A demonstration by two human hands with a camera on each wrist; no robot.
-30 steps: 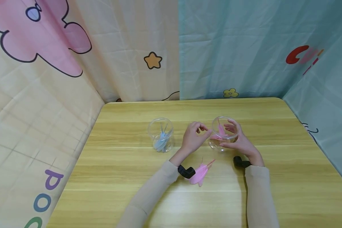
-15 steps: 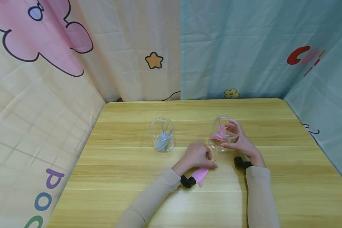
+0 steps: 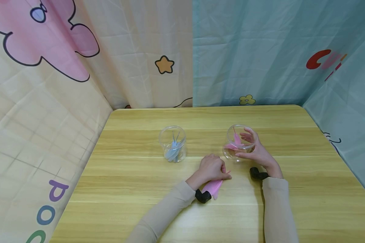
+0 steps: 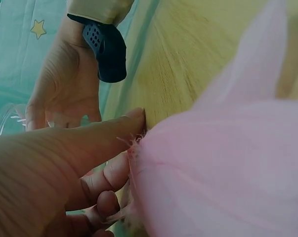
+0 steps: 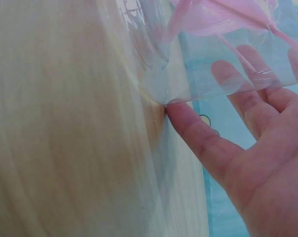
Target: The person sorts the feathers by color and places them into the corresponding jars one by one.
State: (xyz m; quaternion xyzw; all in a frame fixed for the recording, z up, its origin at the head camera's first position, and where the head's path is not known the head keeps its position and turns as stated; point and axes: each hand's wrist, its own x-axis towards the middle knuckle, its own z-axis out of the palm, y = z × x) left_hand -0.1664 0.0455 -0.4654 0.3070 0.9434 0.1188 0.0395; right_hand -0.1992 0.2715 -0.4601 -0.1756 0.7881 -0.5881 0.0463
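Observation:
In the head view my left hand (image 3: 212, 168) is low over the table, its thumb and fingers pinching at the quill end of a pink feather (image 3: 212, 187). The left wrist view has this soft pink feather (image 4: 213, 163) large in front, its frayed base between thumb and fingers, with a second pink vane behind it. My right hand (image 3: 257, 152) holds a clear plastic cup (image 3: 231, 156) from its right side, thumb in front and fingers behind. Pink feathers (image 3: 236, 140) stand and lean inside that cup; the right wrist view shows the thumb against its wall.
A second clear cup (image 3: 172, 128) with light blue feathers (image 3: 172, 152) stands to the left of my left hand. Both stand on a wooden table (image 3: 134, 189). Printed curtains (image 3: 249, 50) hang close behind the table and along its sides.
My left hand has come down from beside the right cup's rim to the pink feathers on the table, and now pinches there. The right hand stays at its cup.

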